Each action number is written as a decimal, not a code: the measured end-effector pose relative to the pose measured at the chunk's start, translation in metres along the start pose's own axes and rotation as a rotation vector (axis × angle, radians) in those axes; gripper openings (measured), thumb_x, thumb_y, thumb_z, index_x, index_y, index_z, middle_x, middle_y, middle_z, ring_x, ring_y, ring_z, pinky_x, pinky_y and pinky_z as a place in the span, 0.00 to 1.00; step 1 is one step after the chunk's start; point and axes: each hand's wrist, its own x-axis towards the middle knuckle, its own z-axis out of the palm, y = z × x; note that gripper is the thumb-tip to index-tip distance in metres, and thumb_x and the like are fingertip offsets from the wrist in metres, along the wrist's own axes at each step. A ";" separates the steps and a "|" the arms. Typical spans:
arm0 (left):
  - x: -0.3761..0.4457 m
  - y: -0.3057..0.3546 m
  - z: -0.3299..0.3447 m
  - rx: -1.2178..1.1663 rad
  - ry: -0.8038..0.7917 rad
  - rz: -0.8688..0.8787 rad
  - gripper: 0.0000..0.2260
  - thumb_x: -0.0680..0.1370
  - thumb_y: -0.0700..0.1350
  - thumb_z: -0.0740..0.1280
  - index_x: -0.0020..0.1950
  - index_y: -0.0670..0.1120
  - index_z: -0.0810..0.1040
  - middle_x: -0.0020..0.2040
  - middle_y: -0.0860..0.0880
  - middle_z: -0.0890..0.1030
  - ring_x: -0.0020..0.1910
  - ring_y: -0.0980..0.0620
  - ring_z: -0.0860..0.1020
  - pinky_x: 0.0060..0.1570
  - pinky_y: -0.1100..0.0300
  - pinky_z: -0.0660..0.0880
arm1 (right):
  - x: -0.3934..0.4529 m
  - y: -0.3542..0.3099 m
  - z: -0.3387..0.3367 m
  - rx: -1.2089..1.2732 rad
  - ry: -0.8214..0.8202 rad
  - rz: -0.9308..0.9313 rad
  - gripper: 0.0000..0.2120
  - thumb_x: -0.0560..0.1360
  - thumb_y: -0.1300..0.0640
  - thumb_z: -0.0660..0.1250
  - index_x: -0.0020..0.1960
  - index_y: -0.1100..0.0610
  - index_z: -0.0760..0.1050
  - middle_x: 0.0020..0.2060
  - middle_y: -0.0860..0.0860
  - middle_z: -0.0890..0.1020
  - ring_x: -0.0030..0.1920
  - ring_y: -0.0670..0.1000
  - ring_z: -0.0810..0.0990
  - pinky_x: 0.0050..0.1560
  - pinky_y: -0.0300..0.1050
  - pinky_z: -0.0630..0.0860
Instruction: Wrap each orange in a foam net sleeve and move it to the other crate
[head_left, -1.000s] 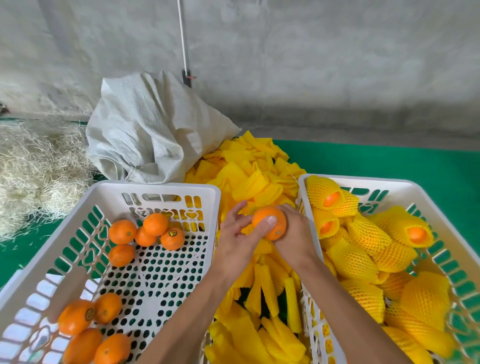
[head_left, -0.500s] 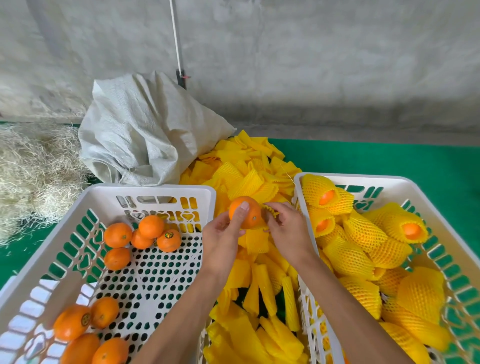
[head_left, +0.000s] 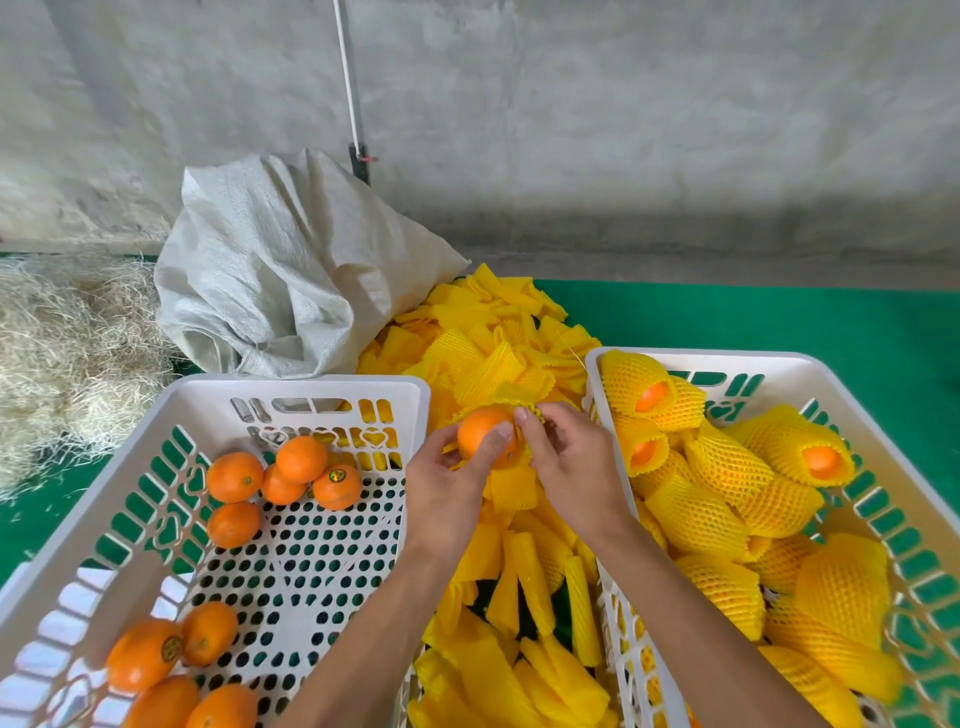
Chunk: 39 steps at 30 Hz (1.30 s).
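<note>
Both hands meet between the two crates: the left hand (head_left: 447, 499) grips a smooth, round orange (head_left: 480, 431) with thumb and fingers curled round it, while the right hand (head_left: 566, 462) pinches the frilled mouth of a yellow foam net sleeve (head_left: 511, 486) that sits partly round the fruit. Beneath them lies a heap of flat, ribbed foam sleeves (head_left: 498, 353), soft and crinkle-edged, filling the gap between the crates. On the left stands a white plastic crate (head_left: 306, 387) with a perforated floor and slotted walls, holding bare, glossy oranges (head_left: 234, 475) in two loose clusters, some bearing small round stickers. On the right, a matching crate (head_left: 769, 364) is piled with wrapped oranges (head_left: 727, 467), their netting stretched into a diamond mesh. Behind sit a crumpled woven sack (head_left: 291, 280), a pile of pale straw-like fibre (head_left: 67, 343), green matting (head_left: 779, 317) and a rough grey wall (head_left: 571, 130).
</note>
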 end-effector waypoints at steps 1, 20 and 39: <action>0.001 -0.001 0.000 0.004 0.011 0.007 0.26 0.68 0.65 0.76 0.59 0.50 0.84 0.50 0.49 0.87 0.49 0.48 0.85 0.38 0.68 0.77 | -0.001 -0.004 0.000 -0.041 -0.003 -0.063 0.07 0.83 0.52 0.67 0.47 0.52 0.79 0.36 0.41 0.77 0.37 0.48 0.78 0.36 0.42 0.74; 0.001 -0.001 0.002 -0.164 -0.122 -0.037 0.29 0.73 0.35 0.80 0.70 0.46 0.73 0.61 0.44 0.83 0.60 0.40 0.83 0.59 0.40 0.82 | -0.001 0.003 0.003 -0.148 0.012 -0.025 0.16 0.84 0.47 0.61 0.65 0.54 0.77 0.57 0.47 0.78 0.57 0.49 0.80 0.52 0.46 0.80; 0.003 -0.001 -0.004 -0.221 0.065 0.118 0.20 0.81 0.43 0.72 0.69 0.54 0.70 0.51 0.43 0.80 0.47 0.54 0.81 0.53 0.48 0.83 | -0.011 -0.014 0.005 -0.327 -0.110 -0.143 0.19 0.81 0.46 0.67 0.68 0.51 0.74 0.51 0.43 0.81 0.43 0.43 0.79 0.41 0.35 0.78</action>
